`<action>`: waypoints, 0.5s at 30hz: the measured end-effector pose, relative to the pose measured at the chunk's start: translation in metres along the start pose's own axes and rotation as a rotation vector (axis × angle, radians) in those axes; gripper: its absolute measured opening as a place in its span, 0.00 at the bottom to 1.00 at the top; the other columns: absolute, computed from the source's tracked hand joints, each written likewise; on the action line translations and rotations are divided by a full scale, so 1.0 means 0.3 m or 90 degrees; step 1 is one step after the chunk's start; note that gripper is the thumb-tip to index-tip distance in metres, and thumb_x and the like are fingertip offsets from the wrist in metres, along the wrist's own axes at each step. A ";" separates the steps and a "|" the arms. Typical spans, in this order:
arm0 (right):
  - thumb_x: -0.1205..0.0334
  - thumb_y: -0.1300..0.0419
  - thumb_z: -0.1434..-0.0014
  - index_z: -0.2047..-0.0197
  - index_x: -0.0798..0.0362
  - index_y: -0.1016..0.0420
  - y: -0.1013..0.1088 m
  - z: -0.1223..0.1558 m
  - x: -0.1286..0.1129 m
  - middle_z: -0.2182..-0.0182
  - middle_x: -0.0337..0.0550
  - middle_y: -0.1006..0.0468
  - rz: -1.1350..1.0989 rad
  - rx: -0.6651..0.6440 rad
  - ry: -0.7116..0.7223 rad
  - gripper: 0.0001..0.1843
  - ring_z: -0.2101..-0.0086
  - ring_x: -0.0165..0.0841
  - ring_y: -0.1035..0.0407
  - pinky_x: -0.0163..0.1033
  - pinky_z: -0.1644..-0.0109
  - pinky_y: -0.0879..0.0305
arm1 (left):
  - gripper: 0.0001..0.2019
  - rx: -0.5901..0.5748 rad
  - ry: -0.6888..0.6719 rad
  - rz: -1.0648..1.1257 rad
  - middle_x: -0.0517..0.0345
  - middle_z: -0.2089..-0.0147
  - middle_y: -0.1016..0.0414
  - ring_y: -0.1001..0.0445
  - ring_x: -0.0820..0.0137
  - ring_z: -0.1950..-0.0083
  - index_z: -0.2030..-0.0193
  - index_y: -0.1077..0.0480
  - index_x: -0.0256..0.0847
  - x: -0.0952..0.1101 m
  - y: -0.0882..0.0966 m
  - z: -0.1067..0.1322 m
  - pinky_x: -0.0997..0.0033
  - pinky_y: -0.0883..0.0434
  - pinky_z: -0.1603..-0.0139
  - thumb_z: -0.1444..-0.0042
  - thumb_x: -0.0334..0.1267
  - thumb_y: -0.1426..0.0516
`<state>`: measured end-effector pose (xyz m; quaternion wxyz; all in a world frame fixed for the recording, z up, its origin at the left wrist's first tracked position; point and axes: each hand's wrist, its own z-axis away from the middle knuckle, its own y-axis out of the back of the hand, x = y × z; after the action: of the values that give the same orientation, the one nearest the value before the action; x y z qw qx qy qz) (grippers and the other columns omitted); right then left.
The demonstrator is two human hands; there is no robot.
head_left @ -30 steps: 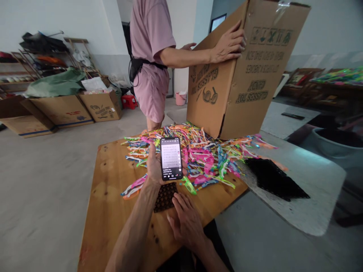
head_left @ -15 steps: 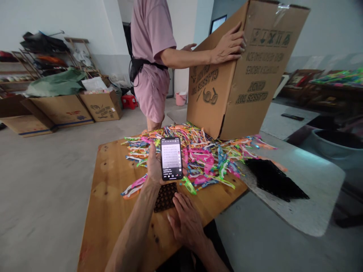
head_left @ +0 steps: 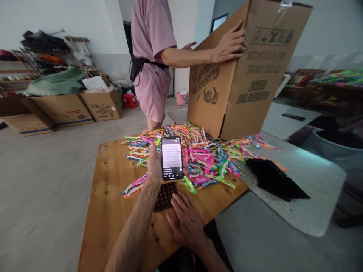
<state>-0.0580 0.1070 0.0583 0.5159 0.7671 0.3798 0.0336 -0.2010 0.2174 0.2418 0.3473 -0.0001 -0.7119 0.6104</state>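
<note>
My left hand (head_left: 154,168) holds a lit phone (head_left: 171,158) upright above the wooden table (head_left: 110,211). Flat on the table lies my right hand (head_left: 185,223), fingers spread, its fingertips touching a dark patterned pad (head_left: 164,195). Just beyond the phone spreads a pile of bright plastic toy glasses (head_left: 204,153). A person in pink clothes (head_left: 151,56) stands at the far side and tips a big cardboard box (head_left: 246,71) upside down over the pile, one hand (head_left: 229,43) pressed on its side.
A black mesh sheet (head_left: 272,177) lies on a pale speckled slab (head_left: 306,181) to the right. Cardboard boxes (head_left: 65,109) and shelves line the left wall. A dark tub (head_left: 337,145) stands at far right.
</note>
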 end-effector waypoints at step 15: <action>0.59 0.41 0.38 0.34 0.62 0.36 0.004 -0.002 0.000 0.36 0.58 0.32 0.009 0.009 -0.001 0.31 0.36 0.50 0.38 0.60 0.33 0.35 | 0.52 -0.016 -0.004 -0.002 0.35 0.61 0.20 0.18 0.52 0.61 0.47 0.25 0.27 -0.003 0.016 -0.003 0.56 0.22 0.62 0.40 0.72 0.71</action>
<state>-0.0577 0.1072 0.0596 0.5107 0.7735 0.3738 0.0338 -0.2020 0.2190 0.2373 0.3460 -0.0018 -0.7206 0.6008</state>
